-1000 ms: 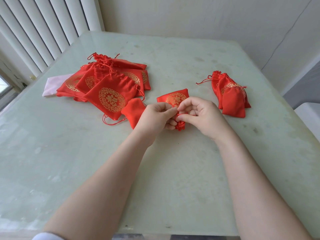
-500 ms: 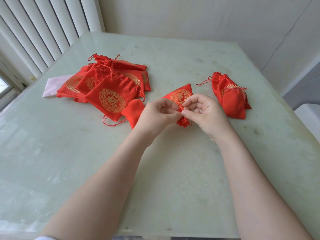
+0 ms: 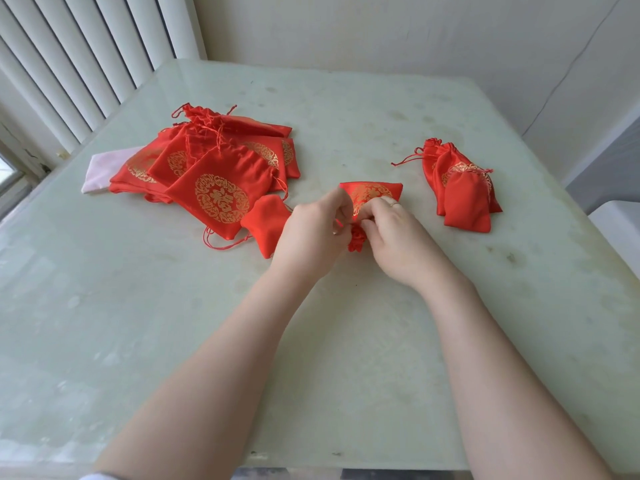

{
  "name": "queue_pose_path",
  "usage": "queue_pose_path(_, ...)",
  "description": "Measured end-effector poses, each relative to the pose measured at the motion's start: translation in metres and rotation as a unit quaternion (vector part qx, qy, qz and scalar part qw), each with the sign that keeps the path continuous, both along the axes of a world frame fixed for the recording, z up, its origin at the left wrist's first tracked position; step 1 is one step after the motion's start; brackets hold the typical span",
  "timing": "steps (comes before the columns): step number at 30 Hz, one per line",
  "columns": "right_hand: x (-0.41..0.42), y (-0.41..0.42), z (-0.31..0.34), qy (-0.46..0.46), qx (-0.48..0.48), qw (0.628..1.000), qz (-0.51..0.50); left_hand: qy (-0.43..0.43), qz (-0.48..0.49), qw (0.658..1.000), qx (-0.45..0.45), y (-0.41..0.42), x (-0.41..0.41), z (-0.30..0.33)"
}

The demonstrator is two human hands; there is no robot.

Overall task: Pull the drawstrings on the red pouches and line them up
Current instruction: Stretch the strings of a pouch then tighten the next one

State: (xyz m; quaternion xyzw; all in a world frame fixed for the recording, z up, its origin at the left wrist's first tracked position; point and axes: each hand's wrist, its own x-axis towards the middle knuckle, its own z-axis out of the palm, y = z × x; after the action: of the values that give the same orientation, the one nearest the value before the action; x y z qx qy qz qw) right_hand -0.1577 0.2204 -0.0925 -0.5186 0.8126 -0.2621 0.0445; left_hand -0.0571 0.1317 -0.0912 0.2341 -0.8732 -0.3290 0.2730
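Observation:
A red pouch with a gold emblem (image 3: 372,192) lies at the table's middle, its gathered mouth bunched toward me between my hands. My left hand (image 3: 313,233) pinches a drawstring at the pouch's neck from the left. My right hand (image 3: 394,237) pinches the neck from the right. A heap of several red pouches (image 3: 214,168) lies to the left, one small plain red pouch (image 3: 265,223) at its near edge beside my left hand. On the right, a stack of cinched pouches (image 3: 464,192) lies with strings trailing left.
The pale green table (image 3: 173,323) has bare room in front of my hands. A pink cloth (image 3: 104,164) sticks out under the left heap. White vertical blinds (image 3: 69,64) stand at the left, a wall behind the table, a white object (image 3: 620,230) off the right edge.
The pouch's mouth has gone from half open to tightly gathered. Both hands stayed at its neck, shifting slightly as the string was drawn.

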Motion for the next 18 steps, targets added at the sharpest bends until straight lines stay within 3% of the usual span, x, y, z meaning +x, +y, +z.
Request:
queue_pose_path(1,0.002,0.0,0.002,-0.03,0.003,1.0,-0.003,0.0,0.003,1.0,-0.016,-0.001,0.0,-0.001)
queue_pose_path(3,0.005,0.002,0.007,-0.177,-0.007,0.984,-0.005,0.014,0.013,0.999,-0.031,-0.002,0.0,-0.003)
queue_pose_path(5,0.006,0.005,0.012,-0.337,-0.024,0.941,0.005,0.047,0.007,0.998,-0.047,-0.001,0.0,-0.004)
queue_pose_path(9,0.001,0.008,0.014,-0.505,-0.075,0.86,-0.012,0.087,-0.001,0.994,-0.064,0.0,-0.001,-0.007)
queue_pose_path(11,0.003,0.007,0.013,-0.544,-0.089,0.834,-0.037,0.076,-0.002,0.996,-0.055,-0.004,-0.001,-0.008)
queue_pose_path(18,0.003,0.005,0.013,-0.55,-0.113,0.825,-0.071,0.093,-0.03,0.994,-0.039,-0.005,-0.002,-0.01)
